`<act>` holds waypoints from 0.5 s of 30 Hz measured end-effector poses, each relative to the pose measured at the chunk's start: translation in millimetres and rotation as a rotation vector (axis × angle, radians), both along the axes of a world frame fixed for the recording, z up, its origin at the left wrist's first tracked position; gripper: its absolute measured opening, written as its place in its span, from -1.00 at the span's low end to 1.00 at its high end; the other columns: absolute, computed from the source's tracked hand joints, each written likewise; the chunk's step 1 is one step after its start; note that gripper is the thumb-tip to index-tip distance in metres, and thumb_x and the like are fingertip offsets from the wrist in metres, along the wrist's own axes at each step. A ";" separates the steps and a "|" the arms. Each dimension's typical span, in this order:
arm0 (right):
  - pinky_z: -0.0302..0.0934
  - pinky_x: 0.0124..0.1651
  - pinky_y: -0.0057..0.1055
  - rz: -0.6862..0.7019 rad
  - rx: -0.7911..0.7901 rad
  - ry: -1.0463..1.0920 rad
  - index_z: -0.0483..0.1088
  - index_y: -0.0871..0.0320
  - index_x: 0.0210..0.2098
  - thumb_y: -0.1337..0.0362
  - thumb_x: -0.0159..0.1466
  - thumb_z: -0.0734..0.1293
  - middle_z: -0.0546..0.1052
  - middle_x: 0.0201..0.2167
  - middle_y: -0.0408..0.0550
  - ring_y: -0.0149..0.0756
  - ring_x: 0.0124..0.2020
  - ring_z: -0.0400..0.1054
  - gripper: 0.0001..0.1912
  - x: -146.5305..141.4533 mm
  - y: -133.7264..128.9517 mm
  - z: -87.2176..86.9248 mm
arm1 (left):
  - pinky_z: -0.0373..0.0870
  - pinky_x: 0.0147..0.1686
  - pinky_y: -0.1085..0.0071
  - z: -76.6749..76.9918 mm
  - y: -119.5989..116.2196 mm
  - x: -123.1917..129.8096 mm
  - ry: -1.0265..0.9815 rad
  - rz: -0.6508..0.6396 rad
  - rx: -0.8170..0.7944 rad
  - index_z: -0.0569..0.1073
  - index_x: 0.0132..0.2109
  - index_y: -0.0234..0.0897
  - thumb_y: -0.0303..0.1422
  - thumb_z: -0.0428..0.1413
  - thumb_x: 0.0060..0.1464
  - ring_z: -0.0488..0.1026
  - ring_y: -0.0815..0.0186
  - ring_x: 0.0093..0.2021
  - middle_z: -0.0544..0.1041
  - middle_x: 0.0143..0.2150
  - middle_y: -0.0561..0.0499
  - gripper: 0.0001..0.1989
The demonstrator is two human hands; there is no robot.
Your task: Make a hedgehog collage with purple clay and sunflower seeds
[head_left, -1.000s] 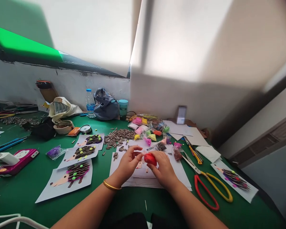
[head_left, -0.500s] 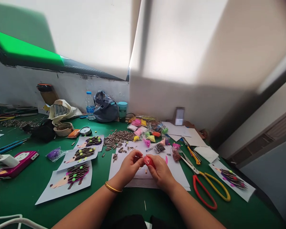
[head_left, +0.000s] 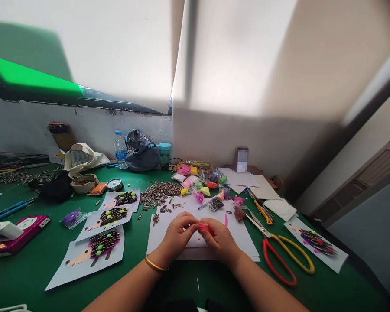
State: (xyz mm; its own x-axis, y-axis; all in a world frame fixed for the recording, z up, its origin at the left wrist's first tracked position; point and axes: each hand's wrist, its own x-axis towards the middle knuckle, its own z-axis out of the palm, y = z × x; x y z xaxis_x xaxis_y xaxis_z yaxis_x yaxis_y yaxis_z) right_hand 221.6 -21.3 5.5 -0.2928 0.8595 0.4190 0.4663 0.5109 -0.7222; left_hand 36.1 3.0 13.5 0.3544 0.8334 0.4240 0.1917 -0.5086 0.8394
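Note:
A small red packet (head_left: 205,227), seemingly clay in clear wrap, is between my hands over the white paper (head_left: 178,251). My right hand (head_left: 221,239) is closed around it. The fingers of my left hand (head_left: 179,234) pinch at its left end. Part of a drawing shows on the paper below my fingers. Striped seeds (head_left: 159,193) lie heaped behind the paper, with a few loose ones on its upper left. Wrapped packets of coloured clay (head_left: 211,185) are piled behind my hands.
Scissors (head_left: 269,234) with red and yellow handles lie at the right. Hedgehog pictures (head_left: 113,262) covered in seeds lie left, another (head_left: 338,262) far right. Behind stand a blue bag (head_left: 143,155), a teal-lidded cup (head_left: 164,156) and a phone (head_left: 242,160). A magenta device (head_left: 26,236) is far left.
Both hands have drawn closer together around the red packet, and my left fingers now meet its end. The camera view has shifted slightly.

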 end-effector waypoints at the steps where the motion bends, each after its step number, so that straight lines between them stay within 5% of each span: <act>1: 0.29 -0.13 -0.32 -0.005 -0.011 0.002 0.40 0.10 -0.04 0.05 0.37 0.20 0.54 -0.24 -0.04 -0.22 -0.21 0.42 -0.67 -0.2 -0.4 -0.7 | 0.42 -0.19 0.34 0.0 0.0 0.0 -0.010 0.009 0.007 0.56 -0.27 -0.23 -0.21 0.12 0.20 0.45 0.27 -0.24 0.49 -0.30 -0.02 -0.79; 11: 0.27 -0.29 -0.42 -0.007 -0.061 0.052 0.37 0.10 -0.24 0.04 0.41 0.13 0.50 -0.36 -0.10 -0.31 -0.34 0.39 -0.68 -8.1 -1.2 -8.1 | 0.26 -0.38 0.40 -1.3 -11.3 6.7 0.340 0.166 0.293 0.50 -0.39 -0.25 -0.37 0.01 0.24 0.33 0.31 -0.40 0.38 -0.43 0.00 -0.74; 15: 0.27 -0.28 -0.41 -0.005 -0.046 0.042 0.37 0.10 -0.20 0.04 0.40 0.14 0.50 -0.34 -0.09 -0.30 -0.34 0.39 -0.69 -7.3 -2.7 -3.0 | 0.28 -0.36 0.39 0.6 -13.2 7.8 0.323 0.170 0.296 0.48 -0.36 -0.24 -0.39 -0.01 0.25 0.34 0.30 -0.38 0.39 -0.41 0.00 -0.76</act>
State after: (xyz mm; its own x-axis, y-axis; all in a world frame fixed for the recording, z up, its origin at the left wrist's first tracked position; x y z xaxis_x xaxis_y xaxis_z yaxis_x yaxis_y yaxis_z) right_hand 214.3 -24.1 2.5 -0.2721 0.8794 0.3907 0.4376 0.4747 -0.7636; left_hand 43.9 -10.2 14.1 0.3758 0.7511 0.5428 0.5207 -0.6557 0.5467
